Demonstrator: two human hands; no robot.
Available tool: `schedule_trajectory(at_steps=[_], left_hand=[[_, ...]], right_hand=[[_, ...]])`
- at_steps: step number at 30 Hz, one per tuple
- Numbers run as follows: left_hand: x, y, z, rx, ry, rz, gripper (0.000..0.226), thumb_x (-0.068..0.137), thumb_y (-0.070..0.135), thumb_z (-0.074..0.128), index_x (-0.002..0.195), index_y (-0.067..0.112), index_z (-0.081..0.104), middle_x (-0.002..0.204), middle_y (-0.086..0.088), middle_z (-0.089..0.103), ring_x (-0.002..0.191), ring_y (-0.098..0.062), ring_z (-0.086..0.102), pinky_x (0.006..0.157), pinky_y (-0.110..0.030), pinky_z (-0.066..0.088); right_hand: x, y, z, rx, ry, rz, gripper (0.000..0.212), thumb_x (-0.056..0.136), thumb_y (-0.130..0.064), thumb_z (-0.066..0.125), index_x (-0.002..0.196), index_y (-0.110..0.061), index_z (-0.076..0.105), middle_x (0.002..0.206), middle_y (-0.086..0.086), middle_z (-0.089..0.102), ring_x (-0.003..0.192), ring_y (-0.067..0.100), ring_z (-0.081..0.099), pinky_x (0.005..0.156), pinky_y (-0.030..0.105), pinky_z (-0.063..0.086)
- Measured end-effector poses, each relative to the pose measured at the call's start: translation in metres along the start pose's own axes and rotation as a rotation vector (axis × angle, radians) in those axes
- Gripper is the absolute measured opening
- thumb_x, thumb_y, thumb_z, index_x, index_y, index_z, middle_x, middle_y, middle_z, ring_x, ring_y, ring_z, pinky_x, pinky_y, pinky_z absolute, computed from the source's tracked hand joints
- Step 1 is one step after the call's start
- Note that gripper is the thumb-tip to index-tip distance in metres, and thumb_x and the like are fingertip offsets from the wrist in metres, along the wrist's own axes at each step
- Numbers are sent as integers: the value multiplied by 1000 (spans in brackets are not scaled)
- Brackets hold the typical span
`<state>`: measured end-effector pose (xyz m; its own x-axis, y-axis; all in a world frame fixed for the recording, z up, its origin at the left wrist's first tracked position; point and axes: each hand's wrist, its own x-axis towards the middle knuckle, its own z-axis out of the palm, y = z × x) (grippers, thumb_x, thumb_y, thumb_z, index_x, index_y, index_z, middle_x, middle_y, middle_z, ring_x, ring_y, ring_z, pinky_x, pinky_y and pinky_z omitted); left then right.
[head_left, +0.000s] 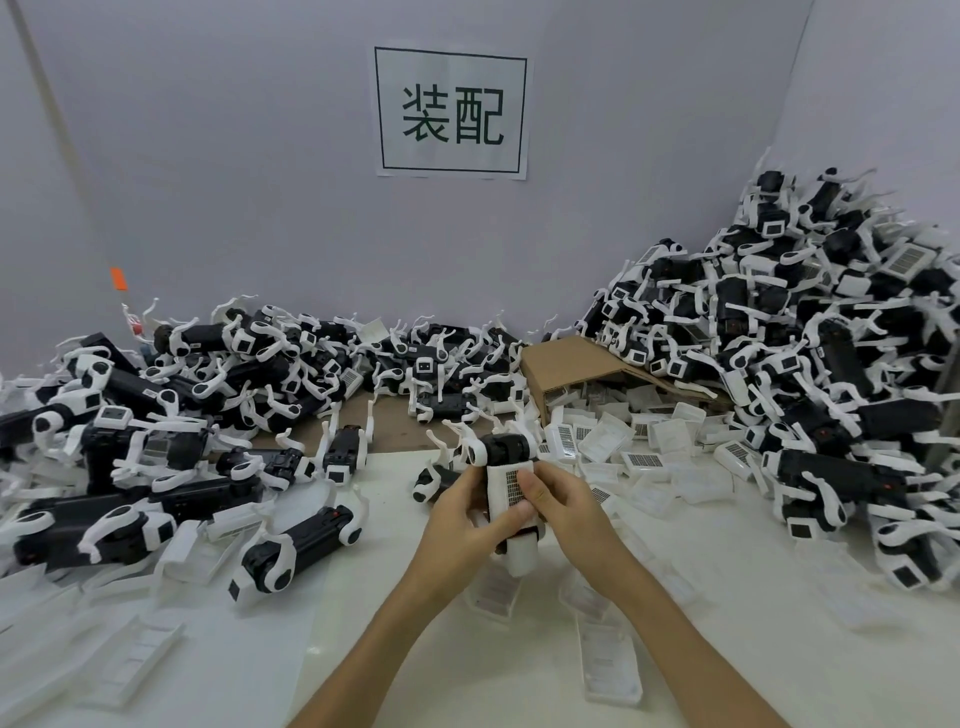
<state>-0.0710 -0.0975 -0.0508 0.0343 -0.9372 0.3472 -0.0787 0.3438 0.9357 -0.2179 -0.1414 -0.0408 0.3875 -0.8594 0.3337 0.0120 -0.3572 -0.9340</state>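
A paper sign (451, 111) with two green characters hangs on the wall at upper centre, and an orange tag (118, 278) is stuck on at the left. A low spread of toy robots (156, 415) covers the left of the frame, and a tall heap of toy robots (810, 332) fills the right. Between them a tipped cardboard box (566, 364) spills white grille panels (644, 436) onto the white table (467, 665).

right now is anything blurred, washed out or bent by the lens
Head view: soft even light, faint shadows; the black and white plastic toy robot in the left hand and right hand is sharp; head view's lower edge smears the clear plastic trays; the wide lens tilts the wall edges.
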Motion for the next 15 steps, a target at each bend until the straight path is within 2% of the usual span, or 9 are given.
schedule_trajectory(at_steps=[2,4,6,8,11,13,15], left_hand=[[2,2,-3,-106,14,-77,40,87,40,71,121,19,65,108,1,76,102,-16,72,80,-25,57],[4,3,-8,-249,48,-199,44,92,46,59,120,15,69,110,-6,76,102,-22,72,83,-33,59],[3,5,-11,-469,62,-327,43,96,47,53,109,14,77,106,-10,76,91,-23,74,73,-34,60],[5,6,-14,-649,111,-379,44,91,48,56,102,11,79,98,-11,74,78,-21,72,62,-31,56],[7,3,-14,-747,150,-387,50,92,48,56,113,4,69,97,-13,68,78,-23,66,65,-32,52],[7,4,-14,-755,144,-400,49,95,49,53,108,5,71,97,-14,67,81,-24,65,67,-32,52],[6,4,-17,-742,118,-381,47,97,47,51,110,7,71,103,-13,69,87,-25,65,71,-34,49]], right_hand=[[-1,0,0,34,-19,24,43,98,-47,47,107,-11,69,98,7,73,92,19,68,79,34,56],[-4,-3,1,69,-64,42,38,99,-41,43,112,-19,71,105,3,75,98,18,70,79,27,56],[-5,-6,3,67,-89,56,38,96,-40,45,118,-22,70,111,4,74,104,22,68,82,30,54],[-5,-8,4,37,-84,63,39,91,-39,49,117,-22,71,113,0,73,108,24,65,82,34,51],[-4,-7,0,46,-69,48,31,92,-29,54,109,-14,74,108,5,74,104,28,66,78,32,50],[-5,-7,-2,65,-46,19,25,94,-22,56,103,-10,75,102,10,74,95,27,66,74,31,49],[-4,-8,-4,94,-1,-3,24,88,-26,58,95,-11,76,92,11,75,84,21,66,68,26,47]])
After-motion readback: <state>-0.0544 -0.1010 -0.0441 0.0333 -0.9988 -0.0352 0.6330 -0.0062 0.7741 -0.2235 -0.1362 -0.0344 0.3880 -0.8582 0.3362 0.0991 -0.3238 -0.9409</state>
